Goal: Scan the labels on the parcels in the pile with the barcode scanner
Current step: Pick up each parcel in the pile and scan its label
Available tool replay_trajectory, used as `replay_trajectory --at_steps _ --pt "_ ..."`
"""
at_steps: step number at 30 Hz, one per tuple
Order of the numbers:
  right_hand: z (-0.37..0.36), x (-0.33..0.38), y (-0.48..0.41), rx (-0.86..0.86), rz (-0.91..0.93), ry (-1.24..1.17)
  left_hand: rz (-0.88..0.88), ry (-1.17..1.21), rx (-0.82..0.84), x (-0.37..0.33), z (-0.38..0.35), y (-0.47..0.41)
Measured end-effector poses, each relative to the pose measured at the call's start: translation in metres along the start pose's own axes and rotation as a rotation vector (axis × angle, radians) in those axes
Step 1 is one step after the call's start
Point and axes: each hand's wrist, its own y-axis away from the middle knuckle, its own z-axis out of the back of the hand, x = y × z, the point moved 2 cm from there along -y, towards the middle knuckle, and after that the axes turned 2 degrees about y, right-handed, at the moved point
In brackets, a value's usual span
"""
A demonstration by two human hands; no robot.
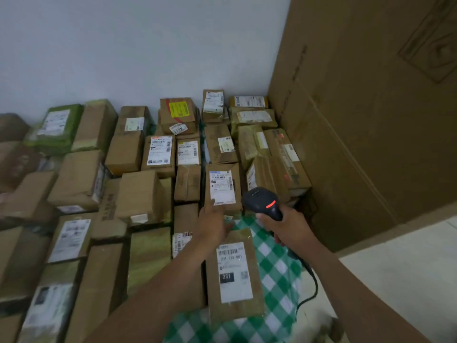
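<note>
Barcode scanner (262, 203): our right hand (290, 230) grips its handle, head aimed at the label (222, 188) ahead; light, rigid plastic, we judge.
Parcel (238, 189): touching the fingertips of our left hand (214, 225); stiff cardboard, likely light, best steadied by its edges.
Left hand: fingers extended, one fingertip on the label's lower corner.
Checked cloth (279, 266): beneath our right wrist.

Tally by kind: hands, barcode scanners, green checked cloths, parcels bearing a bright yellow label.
Hands: 2, the left hand and the right hand
Barcode scanner: 1
Green checked cloth: 1
Parcel with bright yellow label: 1
Total: 5
</note>
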Motion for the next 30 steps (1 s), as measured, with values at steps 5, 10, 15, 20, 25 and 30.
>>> replay_trajectory --at_steps 5,10,15,20,25,30 --pt "-0.025 -0.032 0.02 0.107 -0.079 -0.024 0.037 0.02 -0.007 0.008 -0.027 0.057" --pt "-0.052 -0.071 0.032 0.156 -0.143 -0.048 0.171 0.057 -0.022 0.014 -0.041 0.101" --pt "-0.074 -0.098 0.044 0.196 -0.21 -0.162 0.442 0.247 -0.092 0.023 -0.057 0.118" --pt "-0.063 -0.105 0.049 0.101 -0.181 -0.252 0.462 0.783 -0.109 0.023 -0.06 0.133" --pt "-0.038 -0.091 0.059 -0.006 -0.127 -0.422 0.331 1.223 -0.08 -0.003 -0.048 0.141" --pt "-0.01 -0.063 0.063 -0.023 -0.099 -0.675 0.339 1.498 -0.06 -0.01 -0.03 0.141"
